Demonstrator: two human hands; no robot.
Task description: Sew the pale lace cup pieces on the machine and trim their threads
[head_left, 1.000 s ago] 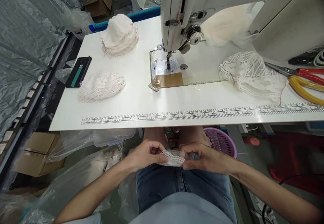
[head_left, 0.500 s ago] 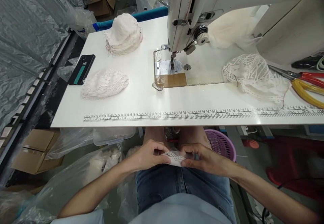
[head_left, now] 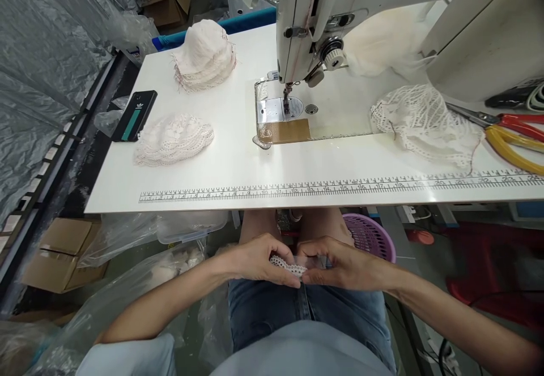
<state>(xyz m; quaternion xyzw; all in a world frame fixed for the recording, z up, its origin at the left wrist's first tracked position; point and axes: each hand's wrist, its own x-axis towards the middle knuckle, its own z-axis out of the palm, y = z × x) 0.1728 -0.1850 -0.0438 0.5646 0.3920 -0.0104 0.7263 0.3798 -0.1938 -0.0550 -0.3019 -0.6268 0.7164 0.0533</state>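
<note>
Over my lap, below the table edge, a small folded piece of white lace lies between my two hands. My left hand is closed on its left part, thumb along the lower side. The lace's right end sits in the closed fingers of my right hand. A bit of clear plastic shows by the right fingers; whether it is a bag around the lace I cannot tell. Most of the lace is hidden by the fingers.
A sewing machine stands on the white table. Stacked white lace caps, another lace pile and a black phone lie left. Netted lace and scissors lie right. A purple basket stands below.
My left hand has shifted right along the lace, its thumb now near the right fingers. Less of the lace shows, and it looks more bunched. The view has tilted slightly.
</note>
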